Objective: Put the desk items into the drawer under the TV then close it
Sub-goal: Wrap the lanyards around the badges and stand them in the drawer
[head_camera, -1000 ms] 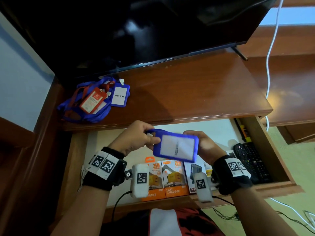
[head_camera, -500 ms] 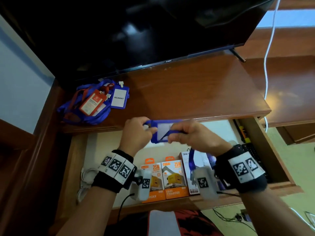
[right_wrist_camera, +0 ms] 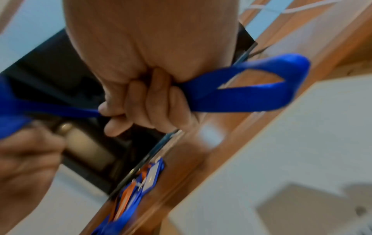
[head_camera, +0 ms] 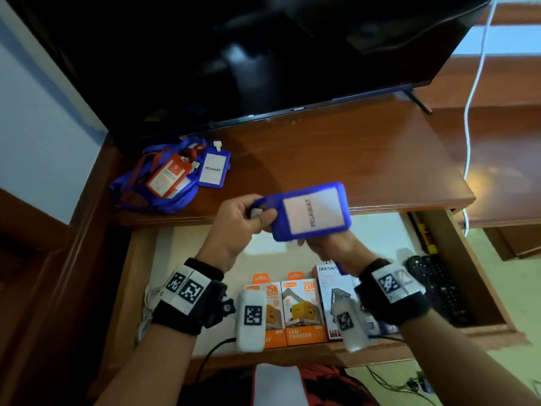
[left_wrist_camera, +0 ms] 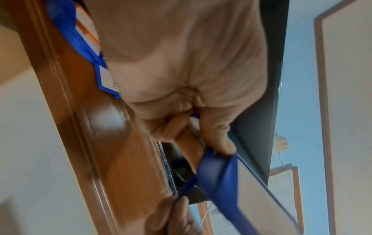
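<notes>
Holding a blue badge holder up over the open drawer, I have both hands on it. My left hand pinches the clip end of the holder between thumb and curled fingers; the card inside reads "PELAWAT" and faces up toward the head camera. My right hand sits just below the holder, mostly hidden by it in the head view. In the right wrist view the right hand's fingers are curled tight round the blue lanyard, which loops out to one side of the fist and runs off toward the left hand on the other. In the left wrist view the strap passes under my left thumb and down toward the right hand.

On the wooden desk, under the TV, a pile of lanyards and badges lies at the left: an orange badge on blue straps, and a second blue "PELAWAT" badge just beside it. Inside the drawer, two orange charger boxes stand side by side along the front edge, with a white box next to them and a black remote control near the right wall. A white cable hangs down past the right end of the desk.
</notes>
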### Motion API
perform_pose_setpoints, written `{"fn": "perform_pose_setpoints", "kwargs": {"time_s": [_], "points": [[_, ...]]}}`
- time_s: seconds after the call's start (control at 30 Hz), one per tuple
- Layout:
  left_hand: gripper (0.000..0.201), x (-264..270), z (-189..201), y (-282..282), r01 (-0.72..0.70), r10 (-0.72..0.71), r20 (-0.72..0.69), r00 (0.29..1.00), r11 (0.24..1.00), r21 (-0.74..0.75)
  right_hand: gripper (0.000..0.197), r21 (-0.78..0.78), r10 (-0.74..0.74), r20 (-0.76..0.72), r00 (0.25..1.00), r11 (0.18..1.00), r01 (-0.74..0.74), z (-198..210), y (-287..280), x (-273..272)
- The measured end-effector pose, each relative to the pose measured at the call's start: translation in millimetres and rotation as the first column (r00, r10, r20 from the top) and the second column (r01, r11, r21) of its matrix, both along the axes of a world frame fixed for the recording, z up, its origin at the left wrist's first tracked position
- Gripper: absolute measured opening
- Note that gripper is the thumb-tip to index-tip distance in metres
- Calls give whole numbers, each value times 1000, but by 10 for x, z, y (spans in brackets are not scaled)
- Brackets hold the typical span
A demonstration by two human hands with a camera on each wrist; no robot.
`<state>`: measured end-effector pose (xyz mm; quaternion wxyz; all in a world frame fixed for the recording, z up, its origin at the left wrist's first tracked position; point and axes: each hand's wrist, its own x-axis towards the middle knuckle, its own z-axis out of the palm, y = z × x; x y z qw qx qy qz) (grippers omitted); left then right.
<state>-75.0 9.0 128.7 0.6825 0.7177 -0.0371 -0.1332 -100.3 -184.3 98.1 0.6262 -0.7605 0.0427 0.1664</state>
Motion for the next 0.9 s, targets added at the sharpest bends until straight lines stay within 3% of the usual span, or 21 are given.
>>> {"fn": "perform_pose_setpoints", "kwargs": {"time_s": [0.13,0.23,0.33,0.43,0.53,0.6,0.67,0.77,0.83,0.9], "points": [[8,67,-130,67,-317,311,62,948,937,149,32,-119,113,13,994,987,-110,-126,313,-93],[12,77,-219,161,-423,396,150,906,846,324,25,-267,312,25,950,918,-294,-9,470,-179],[8,1,-214,200,-306,248,180,952,785,538,22,-428,491,54,869,798,-424,168,473,-156],[8,-123,-199,209,-113,45,133,990,818,564,22,-538,572,90,815,717,-444,368,400,-52],[18,-215,-156,214,122,-185,44,982,789,602,18,-499,584,131,801,737,-456,498,297,61],[21,-239,-137,247,280,-312,-38,949,786,551,16,-416,545,153,824,792,-447,512,239,106],[19,-278,-126,317,318,-314,-76,946,863,393,17,-255,472,145,870,867,-428,463,216,117],[16,-342,-158,434,160,-152,-67,986,974,158,24,44,287,100,953,955,-292,338,281,88],[11,-379,-192,472,44,-42,-54,998,998,45,26,122,219,59,974,967,-225,263,379,64],[9,-409,-226,483,-38,34,-61,998,998,-59,22,177,241,17,970,954,-240,222,515,17]]}}
